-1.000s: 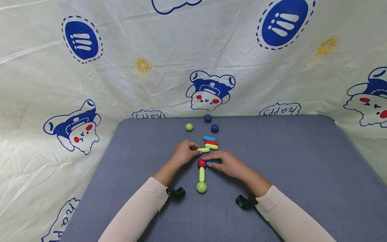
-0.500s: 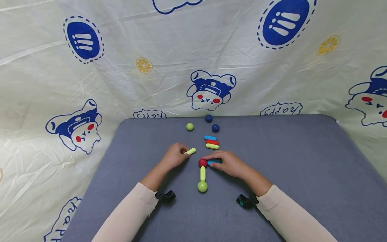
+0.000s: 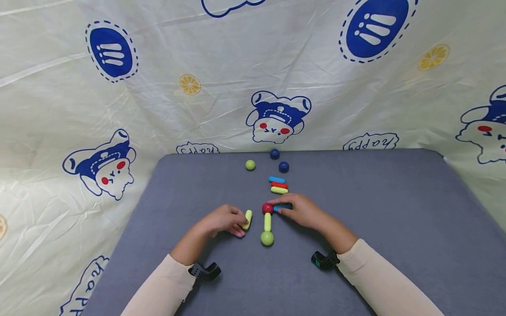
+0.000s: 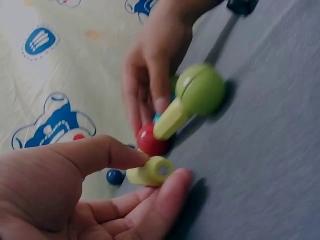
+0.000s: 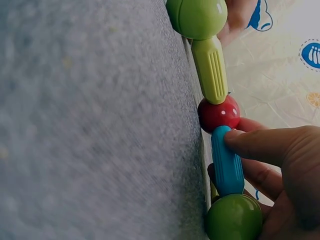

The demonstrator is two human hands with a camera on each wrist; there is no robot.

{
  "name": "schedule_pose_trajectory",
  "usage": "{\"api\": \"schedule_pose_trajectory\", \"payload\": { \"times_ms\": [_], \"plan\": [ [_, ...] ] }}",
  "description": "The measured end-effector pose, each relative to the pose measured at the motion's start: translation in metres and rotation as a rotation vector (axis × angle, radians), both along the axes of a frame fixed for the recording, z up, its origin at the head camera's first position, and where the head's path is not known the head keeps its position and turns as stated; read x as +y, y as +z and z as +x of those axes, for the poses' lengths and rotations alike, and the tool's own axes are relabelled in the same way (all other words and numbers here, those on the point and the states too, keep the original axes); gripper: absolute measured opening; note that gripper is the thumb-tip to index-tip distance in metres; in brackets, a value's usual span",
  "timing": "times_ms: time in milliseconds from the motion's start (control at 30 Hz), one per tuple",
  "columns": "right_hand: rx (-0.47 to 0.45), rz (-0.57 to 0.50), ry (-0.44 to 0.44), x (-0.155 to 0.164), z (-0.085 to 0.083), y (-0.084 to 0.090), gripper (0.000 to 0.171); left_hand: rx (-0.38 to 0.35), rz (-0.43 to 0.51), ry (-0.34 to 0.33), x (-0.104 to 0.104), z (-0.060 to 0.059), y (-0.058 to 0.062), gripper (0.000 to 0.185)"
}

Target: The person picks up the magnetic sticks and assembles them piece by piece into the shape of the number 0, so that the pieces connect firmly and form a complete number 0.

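Grey surface, cartoon cloth behind. Left hand fingers pinch a yellow-green stick just left of the chain: green ball, stick, red ball. Right hand fingers pinch the blue stick (touching the red ball).

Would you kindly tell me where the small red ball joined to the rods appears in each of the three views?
Head: the small red ball lies at centre, just left of the right hand.
Left wrist: lower centre, behind the short yellow-green rod pinched by the left hand.
Right wrist: right of centre, above the blue rod.
Shared landmark: the upright yellow-green rod joining the red ball to a green ball.
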State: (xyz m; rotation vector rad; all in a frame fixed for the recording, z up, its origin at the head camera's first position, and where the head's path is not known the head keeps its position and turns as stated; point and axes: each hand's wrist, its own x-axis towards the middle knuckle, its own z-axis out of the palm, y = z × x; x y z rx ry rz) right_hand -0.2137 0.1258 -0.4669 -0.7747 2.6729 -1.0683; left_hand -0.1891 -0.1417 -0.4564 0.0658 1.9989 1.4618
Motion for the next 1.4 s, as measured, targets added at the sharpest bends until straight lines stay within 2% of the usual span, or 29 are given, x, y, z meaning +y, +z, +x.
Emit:
{"api": "schedule_pose_trajectory", "payload": {
  "times_ms": [233,400,500,1000,1100,1400],
  "plan": [
    [-0.007,-0.005,-0.029,-0.002,-0.006,0.001,0.034,-0.072,0.031,-0.106,0.007,0.028,-0.001,0.01],
    [-0.013,0.008,-0.041,-0.003,-0.011,0.002,0.033,-0.109,0.049,-0.141,0.016,0.045,0.001,0.01],
    [-0.008,0.007,-0.042,-0.004,-0.013,0.002,0.033,-0.125,0.065,-0.143,0.023,0.052,0.001,0.01],
    [0.01,-0.008,-0.054,-0.003,-0.013,0.001,0.033,-0.127,0.124,-0.098,0.039,0.054,-0.006,0.013],
    [0.007,-0.017,-0.053,-0.003,-0.012,0.001,0.033,-0.133,0.112,-0.098,0.04,0.054,-0.006,0.013],
    [0.012,-0.015,-0.037,-0.002,-0.011,-0.003,0.034,-0.114,0.05,-0.091,0.043,0.056,-0.009,0.029]
  ]
}}
